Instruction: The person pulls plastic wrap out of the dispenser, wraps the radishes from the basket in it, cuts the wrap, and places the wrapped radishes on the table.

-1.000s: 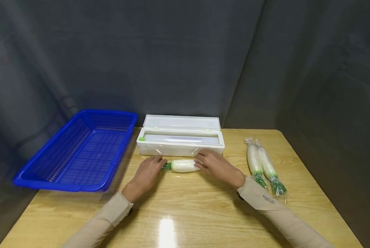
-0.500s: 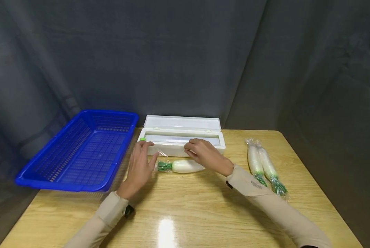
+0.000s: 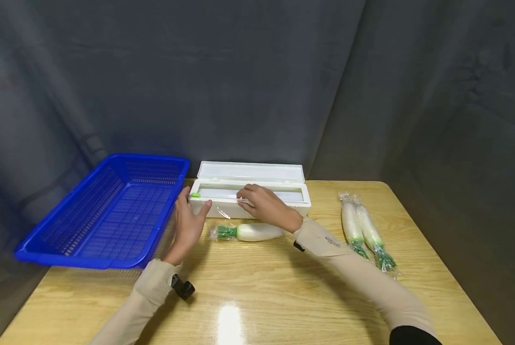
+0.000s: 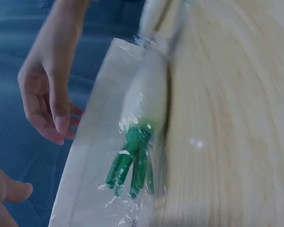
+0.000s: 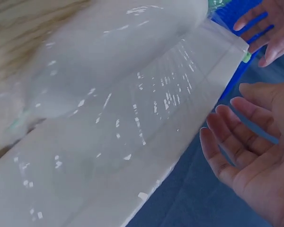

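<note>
A white radish [image 3: 259, 232] with green stalks lies in clear plastic film in front of the white cling film dispenser [image 3: 231, 209]. In the right wrist view, the clear film [image 5: 146, 104] runs from the radish [image 5: 113, 56] over the dispenser's front. My left hand [image 3: 187, 223] is at the dispenser's left end, thumb and fingers apart, near the green slider [image 3: 195, 195]. Over the dispenser's middle is my right hand [image 3: 266, 206]; the right wrist view shows its fingers loosely bent, holding nothing. The lid [image 3: 251, 170] stands raised behind.
A blue plastic basket [image 3: 123, 261] stands at the left of the wooden table [image 3: 283, 306]. Two more film-wrapped radishes [image 3: 361, 225] lie on the right side. Grey curtains [image 3: 223, 86] hang behind the table.
Both hands have left the radish. The left hand has moved forward and left to the dispenser's end; the right hand has moved forward and left over the dispenser. The radish stays in place.
</note>
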Motion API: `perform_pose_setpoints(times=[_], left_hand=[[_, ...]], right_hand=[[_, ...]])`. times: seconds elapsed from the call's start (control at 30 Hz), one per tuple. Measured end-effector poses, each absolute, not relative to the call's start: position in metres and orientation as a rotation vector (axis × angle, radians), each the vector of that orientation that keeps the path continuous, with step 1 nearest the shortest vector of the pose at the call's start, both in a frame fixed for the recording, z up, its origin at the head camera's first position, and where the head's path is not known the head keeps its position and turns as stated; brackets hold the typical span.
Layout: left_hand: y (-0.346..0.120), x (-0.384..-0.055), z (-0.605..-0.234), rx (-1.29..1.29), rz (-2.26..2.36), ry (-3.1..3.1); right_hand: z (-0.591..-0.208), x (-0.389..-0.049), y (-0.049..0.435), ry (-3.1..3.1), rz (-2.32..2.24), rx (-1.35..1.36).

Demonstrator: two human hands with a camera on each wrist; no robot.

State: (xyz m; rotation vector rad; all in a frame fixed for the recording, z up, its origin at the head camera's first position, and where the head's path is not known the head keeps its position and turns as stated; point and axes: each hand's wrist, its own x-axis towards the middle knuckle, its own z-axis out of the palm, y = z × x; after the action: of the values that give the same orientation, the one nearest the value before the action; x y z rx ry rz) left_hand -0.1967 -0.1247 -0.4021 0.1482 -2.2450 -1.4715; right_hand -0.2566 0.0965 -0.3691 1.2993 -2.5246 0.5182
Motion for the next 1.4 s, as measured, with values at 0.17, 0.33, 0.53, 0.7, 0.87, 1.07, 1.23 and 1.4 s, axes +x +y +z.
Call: perform_pose_setpoints(times=[0.17,0.33,0.53,0.7,0.87,1.07,1.23,1.4], left_hand=[[-0.128,-0.205,-0.404,0.19,-1.478,-2.276],[-0.131,-0.212,-0.413,0.227,-1.48,-2.334],[-0.136,-0.216,-0.42,0.193,-1.506,-2.302],[-0.138,-0.215,-0.422,0.183,-1.555,-2.286],[-0.14,-0.213,-0.421,0.18,-1.539,-2.271],[-0.143,-0.214,-0.421,0.187,-1.637,-2.248],[-0.146,-0.214,-0.421,0.17,-1.622,-2.291],[-0.147,-0.215,-0.42,0.131,-1.622,-2.275]], right_hand=[[-0.368,-0.264,0.085,-2.584,0.543,1.284],[-0.37,-0.27,0.07,-2.638,0.572,1.299],[-0.368,-0.272,0.05,-2.656,0.606,1.299],[-0.368,-0.273,0.031,-2.669,0.596,1.322],[-0.37,-0.273,0.013,-2.653,0.587,1.331],[-0.369,-0.275,-0.007,-2.589,0.585,1.348],[-0.368,-0.277,-0.022,-2.611,0.578,1.251],[-0.368,-0.278,-0.029,-2.611,0.535,1.193]])
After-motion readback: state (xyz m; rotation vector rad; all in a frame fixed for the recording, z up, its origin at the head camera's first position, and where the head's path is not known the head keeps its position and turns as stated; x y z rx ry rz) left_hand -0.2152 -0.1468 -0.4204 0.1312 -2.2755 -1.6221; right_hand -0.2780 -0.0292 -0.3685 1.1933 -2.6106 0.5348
